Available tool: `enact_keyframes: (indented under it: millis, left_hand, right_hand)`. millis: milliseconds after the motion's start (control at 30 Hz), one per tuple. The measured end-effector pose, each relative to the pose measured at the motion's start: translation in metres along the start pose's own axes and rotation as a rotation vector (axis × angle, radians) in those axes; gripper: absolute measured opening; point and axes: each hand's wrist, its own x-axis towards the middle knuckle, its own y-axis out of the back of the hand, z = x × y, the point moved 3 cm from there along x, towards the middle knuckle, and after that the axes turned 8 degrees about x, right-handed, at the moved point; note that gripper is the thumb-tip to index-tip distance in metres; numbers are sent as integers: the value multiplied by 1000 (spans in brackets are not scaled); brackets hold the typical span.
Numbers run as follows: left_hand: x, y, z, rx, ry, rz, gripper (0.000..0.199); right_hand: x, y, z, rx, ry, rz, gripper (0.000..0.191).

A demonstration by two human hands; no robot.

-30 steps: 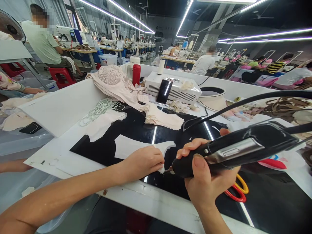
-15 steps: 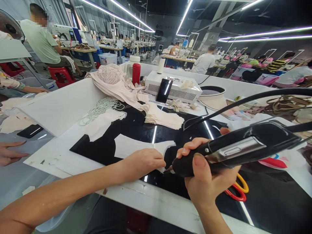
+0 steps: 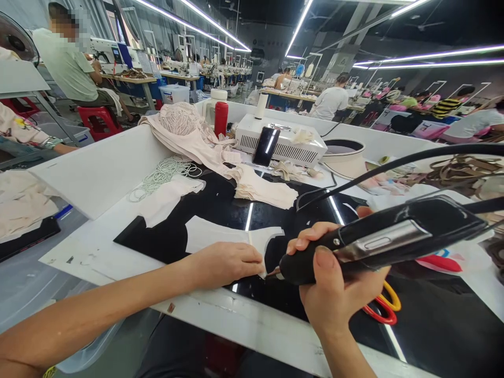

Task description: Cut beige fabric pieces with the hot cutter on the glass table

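Observation:
My right hand [image 3: 334, 283] is wrapped round a black handheld tool [image 3: 386, 236] with a cable, its thin metal tip pointing left. The tip is at the lower corner of a white fabric piece [image 3: 216, 236] lying on the black glossy surface [image 3: 220, 194]. My left hand [image 3: 228, 262] rests on the near edge of that fabric, fingers pressed together at the corner beside the tip. Behind it lies a stack of beige cut pieces [image 3: 268, 190]. Another white piece [image 3: 169, 199] lies to the left.
A white vented box [image 3: 281, 144] with a phone [image 3: 266, 147] leaning on it stands behind, near a red bottle [image 3: 221, 118]. Scissors [image 3: 384, 310] lie partly under my right hand. Green cords [image 3: 165, 176] and beige bras [image 3: 185, 131] are at the back left.
My left fingers have shifted slightly left and down at the fabric corner. At the far left, the other person's hand and the phone there are gone from view.

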Motion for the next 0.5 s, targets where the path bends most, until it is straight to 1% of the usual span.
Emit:
enact_keyframes:
  millis: [300, 400, 500]
  left_hand:
    - [-1, 1, 2, 55, -26, -25, 25]
    - [2, 3, 3, -5, 15, -7, 25]
    - [7, 8, 3, -111, 71, 34, 19]
  right_hand:
    - [-1, 1, 1, -11, 7, -2, 58]
    - [-1, 2, 1, -37, 3, 4, 57]
    - [-1, 2, 1, -39, -5, 8, 58]
